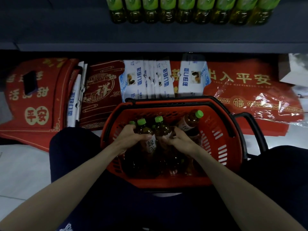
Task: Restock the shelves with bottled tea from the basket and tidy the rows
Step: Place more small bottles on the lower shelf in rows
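Forearms: both bare, reaching from the bottom corners into the basket between dark-trousered knees.
Basket (215, 130): red plastic with slotted walls and black handles, on the pale floor in front of the person; one handle (250, 124) hangs out to the right.
Left hand (131, 133): its grip is wrapped around the shoulder of a bottle (146, 130), fingers curled over the far side, thumb on the near side.
Right hand (178, 137): its grip is curled around a second bottle (162, 129), which touches the first.
Held bottles: clear plastic, dark amber tea, bright green screw caps, a white label with green characters on the left one; both tilt with caps pointing away from the person.
Other tea in basket: a third bottle (190, 120) leans against the far right wall, cap up and outward; one more green cap (132, 122) peeks out past the left fingers; further bottles lie dark and hard to make out at the bottom.
Mats (250, 90): red with gold characters, spread under the shelf beyond the basket, some in shiny wrap.
Packets (138, 79): white and blue, standing in a row on the mats.
Shelf (150, 45): dark grey edge across the view above the mats.
Shelf row (188, 10): nine green-labelled bottles of yellowish tea side by side at the back, tops cut off by the frame; the shelf to their left is bare.
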`<state>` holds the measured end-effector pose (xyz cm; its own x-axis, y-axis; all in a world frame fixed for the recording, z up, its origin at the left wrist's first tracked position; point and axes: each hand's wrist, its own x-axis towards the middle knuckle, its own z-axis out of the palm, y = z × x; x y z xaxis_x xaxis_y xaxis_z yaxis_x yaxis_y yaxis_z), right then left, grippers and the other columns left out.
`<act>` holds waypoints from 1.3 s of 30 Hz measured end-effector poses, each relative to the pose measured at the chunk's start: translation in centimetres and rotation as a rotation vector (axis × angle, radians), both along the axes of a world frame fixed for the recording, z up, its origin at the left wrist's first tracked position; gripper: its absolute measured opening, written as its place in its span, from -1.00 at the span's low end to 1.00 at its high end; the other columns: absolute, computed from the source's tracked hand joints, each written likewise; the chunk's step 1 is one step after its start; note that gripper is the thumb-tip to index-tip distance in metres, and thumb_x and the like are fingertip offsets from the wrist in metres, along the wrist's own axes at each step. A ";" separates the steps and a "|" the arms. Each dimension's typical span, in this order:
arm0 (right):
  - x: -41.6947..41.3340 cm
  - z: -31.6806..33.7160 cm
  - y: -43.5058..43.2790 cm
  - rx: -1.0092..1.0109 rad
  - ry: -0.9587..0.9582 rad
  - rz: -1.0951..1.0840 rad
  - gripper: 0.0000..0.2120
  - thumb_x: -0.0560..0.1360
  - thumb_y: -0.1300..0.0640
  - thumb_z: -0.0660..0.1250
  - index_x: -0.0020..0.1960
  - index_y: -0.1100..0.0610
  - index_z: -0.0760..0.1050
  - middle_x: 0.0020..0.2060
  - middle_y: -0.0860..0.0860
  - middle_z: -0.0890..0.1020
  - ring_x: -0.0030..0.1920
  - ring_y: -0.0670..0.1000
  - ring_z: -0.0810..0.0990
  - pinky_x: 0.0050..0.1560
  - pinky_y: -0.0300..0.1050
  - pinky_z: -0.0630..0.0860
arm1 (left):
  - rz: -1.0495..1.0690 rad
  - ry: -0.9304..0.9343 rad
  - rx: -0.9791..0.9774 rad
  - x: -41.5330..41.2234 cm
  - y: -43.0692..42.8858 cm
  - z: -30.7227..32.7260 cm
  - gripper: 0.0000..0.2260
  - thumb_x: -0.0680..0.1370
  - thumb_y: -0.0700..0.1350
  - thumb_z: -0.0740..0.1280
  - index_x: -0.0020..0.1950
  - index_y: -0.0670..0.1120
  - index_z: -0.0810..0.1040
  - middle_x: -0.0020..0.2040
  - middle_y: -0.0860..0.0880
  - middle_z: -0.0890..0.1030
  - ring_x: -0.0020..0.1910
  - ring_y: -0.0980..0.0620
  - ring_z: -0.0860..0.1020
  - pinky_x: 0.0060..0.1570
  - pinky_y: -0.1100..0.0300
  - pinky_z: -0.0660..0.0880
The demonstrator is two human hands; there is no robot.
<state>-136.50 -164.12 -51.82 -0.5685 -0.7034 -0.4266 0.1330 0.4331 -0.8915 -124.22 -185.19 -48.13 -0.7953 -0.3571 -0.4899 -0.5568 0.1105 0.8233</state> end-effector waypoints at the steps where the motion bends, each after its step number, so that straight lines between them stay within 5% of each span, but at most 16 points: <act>1: -0.1 0.0 0.0 -0.016 -0.009 -0.006 -0.68 0.63 0.17 0.40 0.33 0.20 0.44 0.15 0.04 0.68 0.15 -0.07 0.67 -0.06 -0.37 0.59 | 0.018 0.020 0.014 0.0 0.2 0.0 -0.66 0.42 -0.14 0.63 0.16 -0.13 0.68 0.04 -0.05 0.77 0.08 0.00 0.74 0.15 0.03 0.65; 8: -0.4 1.3 -0.1 -0.088 -0.018 -0.086 -0.74 0.64 0.14 0.38 0.32 0.11 0.49 0.07 -0.09 0.72 0.07 -0.17 0.70 -0.06 -0.34 0.60 | 0.057 0.172 -0.038 -1.1 0.8 1.5 -0.71 0.50 -0.17 0.57 0.20 -0.11 0.69 0.07 -0.01 0.76 0.07 0.11 0.73 0.05 0.25 0.63; 13: -1.1 2.9 -0.5 -0.159 -0.007 -0.179 -0.56 0.59 0.04 0.44 0.42 0.03 0.43 0.23 0.00 0.66 0.28 0.03 0.63 0.26 0.04 0.62 | 0.056 0.285 -0.064 -2.4 1.1 3.4 -0.68 0.50 -0.20 0.56 0.25 -0.12 0.69 0.11 0.01 0.76 0.10 0.15 0.71 0.05 0.31 0.61; 17: -2.2 5.3 -0.4 -0.215 -0.021 -0.257 -0.60 0.62 0.12 0.41 0.43 0.04 0.44 0.23 -0.02 0.66 0.27 -0.03 0.61 0.19 -0.12 0.59 | 0.056 0.358 -0.083 -4.3 1.4 5.9 -0.72 0.50 -0.19 0.56 0.16 0.06 0.69 0.06 0.11 0.76 0.08 0.26 0.68 0.00 0.48 0.53; 21: -3.7 8.8 0.3 -0.287 0.004 -0.297 -0.59 0.63 0.08 0.41 0.45 0.00 0.43 0.25 -0.07 0.65 0.25 -0.14 0.60 0.09 -0.28 0.55 | 0.046 0.457 -0.090 -6.8 1.8 8.9 -0.71 0.51 -0.20 0.55 0.19 0.06 0.68 0.09 0.13 0.76 0.13 0.27 0.67 0.12 0.38 0.53; 25: -5.9 13.3 1.3 -0.351 0.064 -0.347 -0.68 0.65 0.12 0.37 0.37 0.03 0.43 0.13 -0.07 0.61 0.14 -0.08 0.62 -0.18 -0.35 0.57 | 0.015 0.524 -0.138 -10.2 2.4 13.0 -0.69 0.51 -0.15 0.57 0.06 0.27 0.66 0.02 0.29 0.73 0.08 0.35 0.65 0.17 0.25 0.54; 32: -11.1 20.0 3.5 -0.431 0.175 -0.440 -0.71 0.61 0.14 0.43 0.30 0.10 0.49 0.15 0.11 0.69 0.12 0.08 0.73 0.02 0.09 0.71 | -0.064 0.701 -0.153 -15.9 4.5 19.9 -0.69 0.50 -0.20 0.56 0.20 0.06 0.66 0.06 0.10 0.76 0.09 0.15 0.71 0.11 0.24 0.61; 39: -16.0 24.9 6.7 -0.488 0.314 -0.468 -0.68 0.63 0.19 0.38 0.37 0.15 0.47 0.10 0.05 0.69 0.01 -0.06 0.73 -0.14 -0.24 0.65 | -0.139 0.815 -0.194 -21.5 7.3 24.6 -0.56 0.54 -0.23 0.52 0.41 -0.08 0.55 0.24 0.11 0.65 0.12 0.33 0.64 0.07 0.43 0.55</act>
